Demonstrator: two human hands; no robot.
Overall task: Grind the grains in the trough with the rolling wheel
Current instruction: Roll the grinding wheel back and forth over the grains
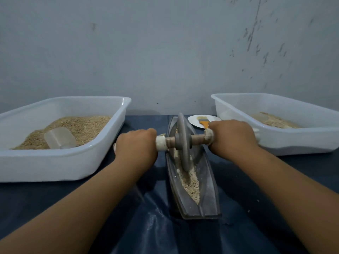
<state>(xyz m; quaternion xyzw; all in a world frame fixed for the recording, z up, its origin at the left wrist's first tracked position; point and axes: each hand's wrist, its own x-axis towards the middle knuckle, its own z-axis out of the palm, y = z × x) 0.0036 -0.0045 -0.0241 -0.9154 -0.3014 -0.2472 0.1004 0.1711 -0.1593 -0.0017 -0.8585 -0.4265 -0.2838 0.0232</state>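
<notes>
left tub point(60, 162): white plastic, on the dark blue cover at the left; holds a deep heap of tan whole grain point(82, 125).
scoop point(59, 138): translucent, lying half sunk in the grain heap, open end facing the near rim.
left hand point(136, 145): clenched around the left end of the axle, knuckles up, just beside the left tub's right wall.
axle point(198, 138): wooden rod through the wheel's hub, level across the trough, pale wrapping at both ends next to each fist.
rolling wheel point(183, 142): grey disc, standing on edge in the trough's groove, slightly tilted, lower rim buried in the grains about midway along.
trough point(207, 195): long grey boat-shaped vessel, centre of the table, running from near edge to far, dusted with pale powder.
grains point(190, 182): coarse, pale, broken; lying along the groove, mostly on the near side of the wheel.
right hand point(233, 138): clenched around the right end of the axle, knuckles up.
plate point(194, 119): white, behind the right hand, near the trough's far end.
brush point(204, 122): orange handle, lying on the plate; bristles pale.
right tub point(275, 142): white plastic, at the right; shallow layer of pale ground grain point(273, 121).
markings: no writing or brand can be read on any item.
</notes>
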